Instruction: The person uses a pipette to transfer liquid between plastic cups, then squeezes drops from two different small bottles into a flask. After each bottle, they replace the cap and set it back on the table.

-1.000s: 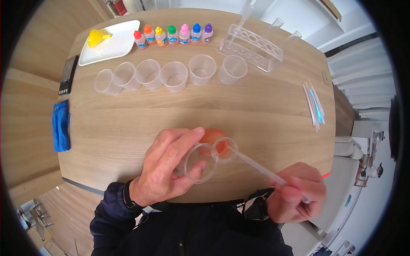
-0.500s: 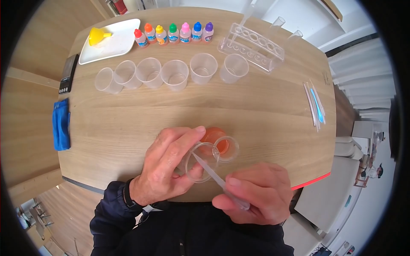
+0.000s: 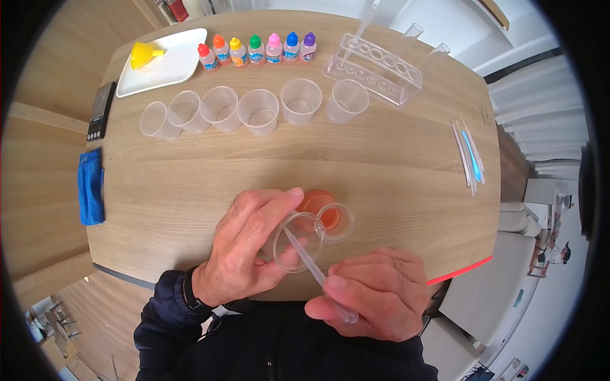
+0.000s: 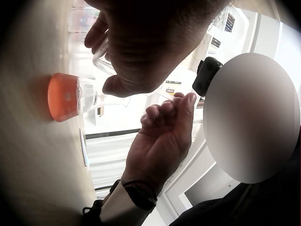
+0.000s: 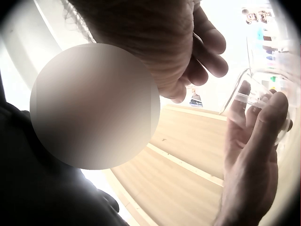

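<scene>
My left hand (image 3: 240, 244) holds a clear plastic cup (image 3: 315, 222) by its side, raised over the near part of the table. Just beyond it, a second cup with orange liquid (image 3: 316, 200) stands on the table; the left wrist view shows the orange liquid (image 4: 63, 97) filling its lower part. My right hand (image 3: 384, 292) pinches a translucent plastic dropper (image 3: 306, 256) between thumb and fingers. The dropper slants up to the left, its thin tip inside the rim of the held cup.
Several translucent cups (image 3: 259, 111) stand in a row farther back. Behind them are small colored-cap bottles (image 3: 256, 52), a white tray (image 3: 184, 51) with a yellow funnel (image 3: 143, 56), and a clear test-tube rack (image 3: 375, 70). Thin sticks (image 3: 467, 155) lie right; a blue cloth (image 3: 91, 187) lies left.
My right hand has moved left, bringing the dropper's tip from the orange-liquid cup over into the held cup, then dipped slightly toward me. The left hand and its cup stay nearly still.
</scene>
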Motion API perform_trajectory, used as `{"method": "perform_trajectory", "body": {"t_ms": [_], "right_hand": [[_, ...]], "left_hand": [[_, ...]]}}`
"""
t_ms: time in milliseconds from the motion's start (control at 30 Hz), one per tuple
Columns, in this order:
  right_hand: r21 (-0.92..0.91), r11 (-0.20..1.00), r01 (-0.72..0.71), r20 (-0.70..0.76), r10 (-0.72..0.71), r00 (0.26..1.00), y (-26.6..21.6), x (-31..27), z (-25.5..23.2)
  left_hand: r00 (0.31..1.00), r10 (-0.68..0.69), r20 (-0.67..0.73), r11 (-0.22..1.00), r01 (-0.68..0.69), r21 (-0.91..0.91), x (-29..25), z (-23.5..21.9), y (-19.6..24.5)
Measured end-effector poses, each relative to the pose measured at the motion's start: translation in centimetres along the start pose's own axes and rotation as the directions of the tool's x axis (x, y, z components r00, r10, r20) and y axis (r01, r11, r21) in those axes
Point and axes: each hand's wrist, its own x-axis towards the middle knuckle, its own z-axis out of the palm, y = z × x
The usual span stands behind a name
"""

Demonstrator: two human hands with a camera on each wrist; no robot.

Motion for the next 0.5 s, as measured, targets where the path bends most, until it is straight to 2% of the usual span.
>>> {"method": "perform_trajectory", "body": {"t_ms": [133, 500], "right_hand": [[-0.056, 0.998, -0.015, 0.058, 0.019, 0.998, 0.0, 0.0, -0.3], [0.01, 0.998, -0.061, 0.091, 0.06, 0.994, -0.3, 0.6, -1.7]], "left_hand": [[0.999, 0.021, 0.032, 1.0, -0.022, 0.02, -0.3, -0.1, -0.5], [0.999, 0.018, 0.03, 1.0, -0.018, 0.023, -0.3, -0.1, -0.5]]}}
